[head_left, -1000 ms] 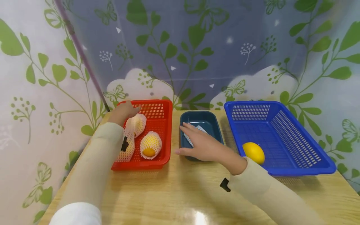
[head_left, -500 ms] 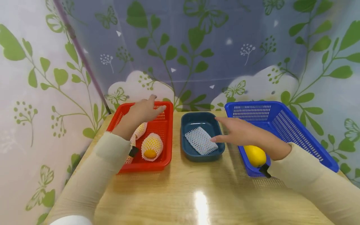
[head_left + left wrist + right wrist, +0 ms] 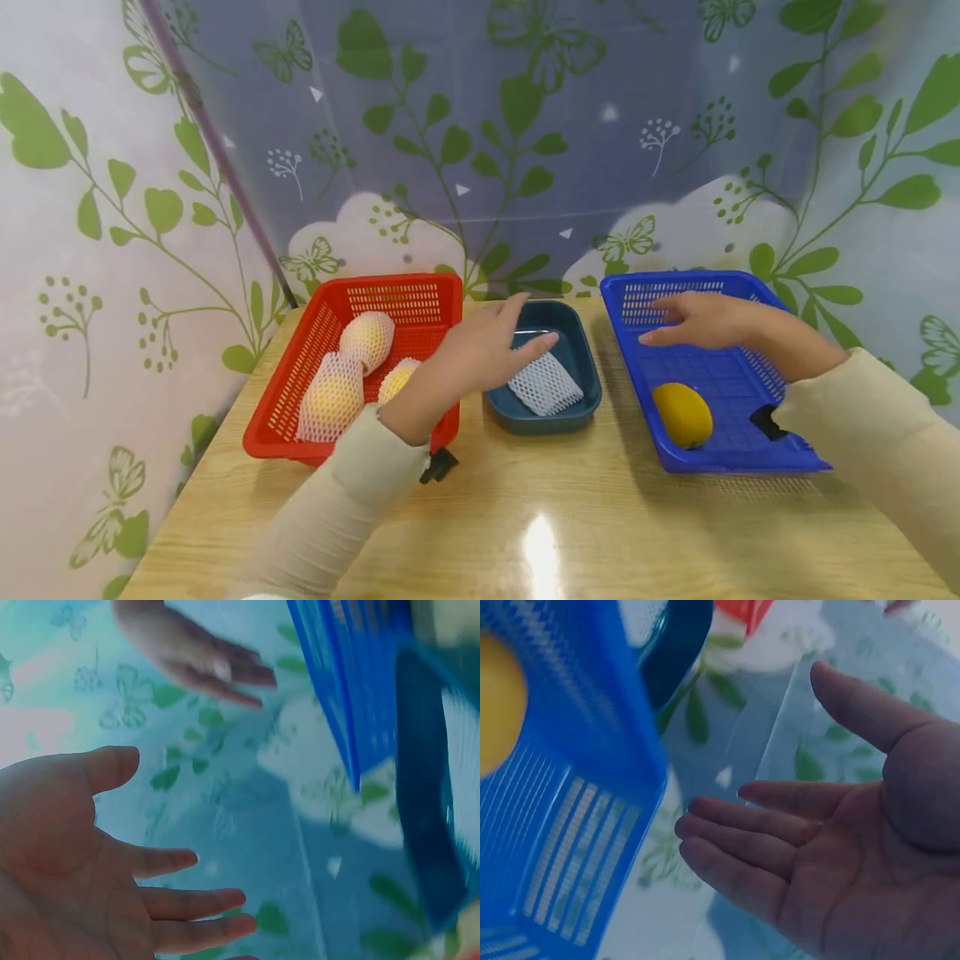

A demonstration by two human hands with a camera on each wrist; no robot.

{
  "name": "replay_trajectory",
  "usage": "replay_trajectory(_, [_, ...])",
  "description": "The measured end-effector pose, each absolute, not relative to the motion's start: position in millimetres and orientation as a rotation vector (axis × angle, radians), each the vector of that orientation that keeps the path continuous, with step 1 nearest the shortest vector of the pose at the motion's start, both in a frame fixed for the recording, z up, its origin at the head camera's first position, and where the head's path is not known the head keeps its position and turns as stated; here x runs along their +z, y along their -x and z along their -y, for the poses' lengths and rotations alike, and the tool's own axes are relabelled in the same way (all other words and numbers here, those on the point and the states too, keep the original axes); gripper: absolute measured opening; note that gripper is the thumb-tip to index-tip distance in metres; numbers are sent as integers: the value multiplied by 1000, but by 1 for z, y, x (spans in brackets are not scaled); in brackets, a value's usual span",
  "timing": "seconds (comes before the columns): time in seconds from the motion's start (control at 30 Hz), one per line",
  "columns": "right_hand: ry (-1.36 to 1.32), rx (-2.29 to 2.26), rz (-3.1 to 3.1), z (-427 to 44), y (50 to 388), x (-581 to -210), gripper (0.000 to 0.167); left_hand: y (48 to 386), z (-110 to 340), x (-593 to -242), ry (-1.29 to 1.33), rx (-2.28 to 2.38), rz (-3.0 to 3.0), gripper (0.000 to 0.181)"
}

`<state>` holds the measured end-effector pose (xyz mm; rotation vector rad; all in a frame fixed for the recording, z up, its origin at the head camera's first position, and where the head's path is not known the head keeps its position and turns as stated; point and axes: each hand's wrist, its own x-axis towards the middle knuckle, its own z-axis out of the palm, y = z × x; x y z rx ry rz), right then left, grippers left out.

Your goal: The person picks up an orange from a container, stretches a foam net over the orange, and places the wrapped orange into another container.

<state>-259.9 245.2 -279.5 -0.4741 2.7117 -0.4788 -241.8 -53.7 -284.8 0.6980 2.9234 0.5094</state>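
Note:
My left hand (image 3: 483,346) hovers over the left side of a dark teal tray (image 3: 543,423), fingers spread and holding nothing. Inside that tray lies a white foam net sleeve (image 3: 546,387). Above a blue basket (image 3: 727,385) is my right hand (image 3: 708,320), also holding nothing, its palm and loosely extended fingers (image 3: 739,866) showing in the right wrist view. A bare yellow mango (image 3: 682,415) lies in the front left corner of the blue basket. In the left wrist view the palm of my left hand (image 3: 75,855) faces the camera, fingers apart.
A red basket (image 3: 393,282) on the left holds mangoes in foam nets, such as one net-covered mango (image 3: 332,400) at its front left. Another there is partly behind my left wrist. All three containers stand on a wooden table (image 3: 480,517) before a leaf-patterned cloth (image 3: 450,167).
My left hand has moved right from the red basket to over the teal tray. My right hand has left the tray, uncovering the foam net, and moved right over the blue basket.

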Motion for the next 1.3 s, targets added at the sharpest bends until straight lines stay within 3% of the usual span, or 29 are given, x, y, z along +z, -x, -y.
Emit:
replay_trajectory(0.37, [367, -374, -2673, -273, 289, -293, 92, 217, -10, -331, -904, 467, -2870, 82])
replay_trajectory(0.8, [312, -467, -2318, -284, 310, -329, 100, 209, -52, -386, -875, 439, -2850, 89])
replay_trajectory(1.3, [75, -577, -2104, -270, 302, -357, 89, 205, -66, -402, -904, 398, -2852, 86])
